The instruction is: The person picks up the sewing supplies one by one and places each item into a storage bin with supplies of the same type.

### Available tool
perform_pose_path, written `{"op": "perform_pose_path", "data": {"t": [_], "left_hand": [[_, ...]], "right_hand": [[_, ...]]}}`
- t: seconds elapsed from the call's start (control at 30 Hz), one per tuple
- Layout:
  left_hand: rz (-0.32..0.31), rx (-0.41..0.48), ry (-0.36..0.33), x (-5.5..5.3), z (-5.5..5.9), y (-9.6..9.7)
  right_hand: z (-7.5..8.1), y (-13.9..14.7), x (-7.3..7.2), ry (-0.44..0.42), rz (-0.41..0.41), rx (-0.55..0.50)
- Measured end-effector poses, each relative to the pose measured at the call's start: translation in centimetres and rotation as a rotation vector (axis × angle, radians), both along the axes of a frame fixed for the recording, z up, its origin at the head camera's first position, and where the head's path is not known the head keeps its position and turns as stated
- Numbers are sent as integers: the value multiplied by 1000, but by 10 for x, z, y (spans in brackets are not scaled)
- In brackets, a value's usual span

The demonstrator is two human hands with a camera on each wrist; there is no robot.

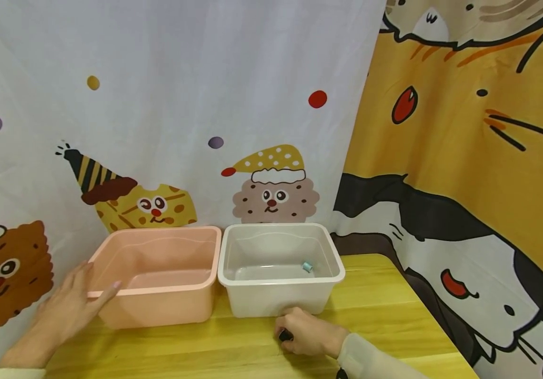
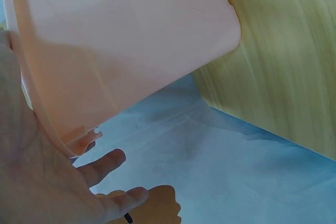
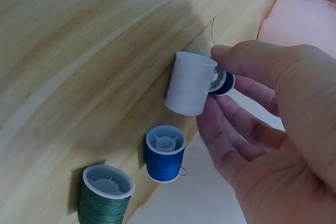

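My left hand [image 1: 70,305] rests at the front left corner of the pink bin [image 1: 158,306], its thumb over the rim; in the left wrist view the visible fingers stretch out loosely. Down by the front of the white bin [image 1: 276,300], my right hand [image 1: 307,332] pinches a black thread spool [image 3: 227,84]. A white spool [image 3: 191,83] leans right beside the fingertips, partly covering the black one. Two more spools, one blue [image 3: 165,158] and one green [image 3: 106,198], stand upright on the table and are hidden in the head view.
Inside the white bin lies a small light-blue spool [image 1: 307,267]. The two bins stand side by side on the wooden table [image 1: 375,310], close to a printed curtain [image 1: 158,105]. The table's right edge slants toward a second, orange curtain [image 1: 442,131].
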State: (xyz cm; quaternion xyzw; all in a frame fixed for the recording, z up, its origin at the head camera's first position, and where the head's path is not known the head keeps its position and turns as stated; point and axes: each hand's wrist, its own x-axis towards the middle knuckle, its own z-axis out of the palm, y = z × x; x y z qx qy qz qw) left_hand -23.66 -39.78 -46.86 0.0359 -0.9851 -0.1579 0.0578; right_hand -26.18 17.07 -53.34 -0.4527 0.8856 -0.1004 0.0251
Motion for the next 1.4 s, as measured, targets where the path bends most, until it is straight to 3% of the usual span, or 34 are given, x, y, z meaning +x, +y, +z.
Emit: {"op": "perform_pose_path", "data": {"t": [0.43, 0.63, 0.83, 1.13, 1.4], "left_hand": [[0, 9, 12, 2, 2, 3], [-19, -5, 4, 0, -3, 0], [-16, -5, 3, 0, -1, -2], [-19, -8, -9, 2, 4, 0], [-20, 3, -19, -2, 0, -4]], "right_hand": [[9, 0, -2, -92, -18, -137], [22, 2, 3, -46, 2, -222], [35, 1, 6, 13, 17, -262], [64, 3, 11, 85, 78, -342], [99, 8, 9, 72, 67, -333]]}}
